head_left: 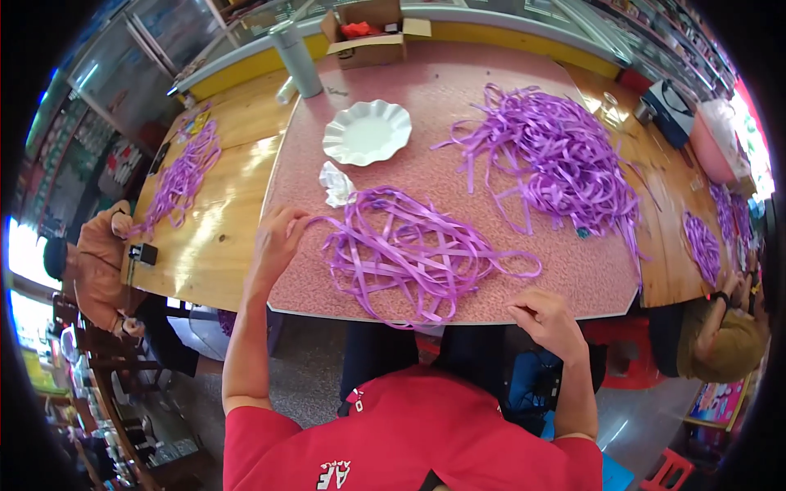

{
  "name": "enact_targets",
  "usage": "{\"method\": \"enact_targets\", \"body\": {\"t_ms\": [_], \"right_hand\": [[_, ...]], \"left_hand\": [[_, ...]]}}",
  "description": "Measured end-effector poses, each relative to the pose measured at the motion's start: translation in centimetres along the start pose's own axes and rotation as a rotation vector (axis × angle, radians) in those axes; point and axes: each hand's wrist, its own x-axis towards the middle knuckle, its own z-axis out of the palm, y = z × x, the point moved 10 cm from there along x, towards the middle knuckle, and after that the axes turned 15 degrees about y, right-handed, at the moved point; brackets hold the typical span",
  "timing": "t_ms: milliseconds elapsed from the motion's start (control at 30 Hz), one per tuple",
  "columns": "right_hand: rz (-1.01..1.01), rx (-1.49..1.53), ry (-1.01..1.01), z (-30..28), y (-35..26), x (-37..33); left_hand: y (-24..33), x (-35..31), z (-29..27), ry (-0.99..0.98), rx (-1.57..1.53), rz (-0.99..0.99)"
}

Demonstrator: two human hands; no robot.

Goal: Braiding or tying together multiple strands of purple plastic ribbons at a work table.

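Observation:
A loose tangle of purple ribbon point(409, 258) lies on the pink speckled board point(295, 286) in front of me. At its left side, my left hand point(280, 239) is closed in a pinch, with a strand of the ribbon running from its fingertips into the tangle. My right hand point(547, 321) is at the board's near edge, to the right of the tangle, its fingers curled together. Whatever may be between those fingers is too small to make out. Beyond the tangle are a crumpled white tissue point(336, 184) and a white scalloped plate point(367, 133).
A big purple ribbon heap point(557, 159) covers the board's right side. A grey-green flask point(296, 59) and an open cardboard box point(368, 37) stand at the back. One person point(102, 262) sits at the left with more ribbon; another point(720, 327) works at the right.

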Motion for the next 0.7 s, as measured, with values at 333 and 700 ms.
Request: {"method": "enact_targets", "body": {"t_ms": [333, 700], "right_hand": [[0.113, 0.013, -0.040, 0.9, 1.4, -0.4], [-0.009, 0.286, 0.220, 3.9, -4.7, 5.0]], "left_hand": [[0.2, 0.0, 3.0, -0.055, 0.101, 0.167], [11.2, -0.5, 2.2, -0.359, -0.352, 0.017]]}}
